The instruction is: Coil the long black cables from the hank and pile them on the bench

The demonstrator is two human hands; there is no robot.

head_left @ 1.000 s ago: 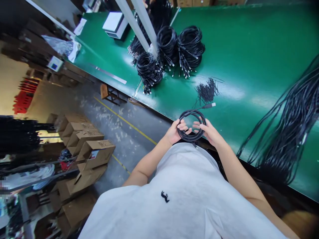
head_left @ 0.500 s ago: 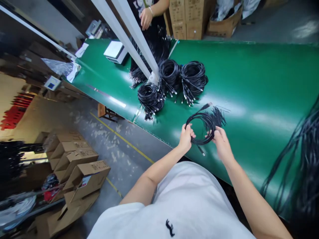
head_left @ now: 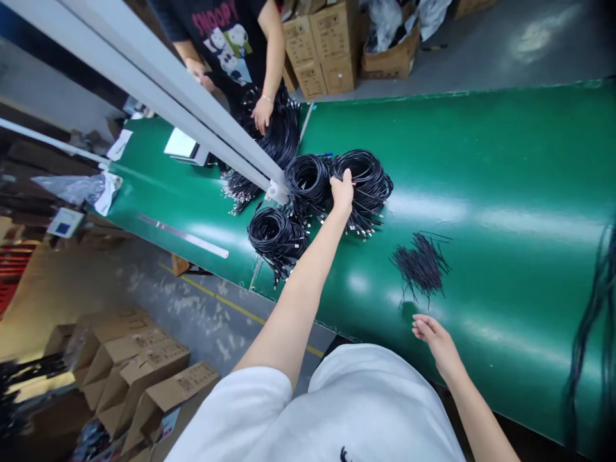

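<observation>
Left hand (head_left: pixel 342 192) hides part of the rightmost cable coil (head_left: pixel 371 183); loose black cables (head_left: pixel 583 340) (right edge) are blurred and cut off.

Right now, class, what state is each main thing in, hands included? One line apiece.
Left hand: touching the right-hand cable pile; grip unclear.
Right hand: fingers curled, near the black ties.
Cable piles: three, coiled.
Black ties: loosely heaped.
Right-edge cables: uncoiled, blurred.
Metal strip: lying flat.
Far cardboard box: open, plastic inside.
</observation>
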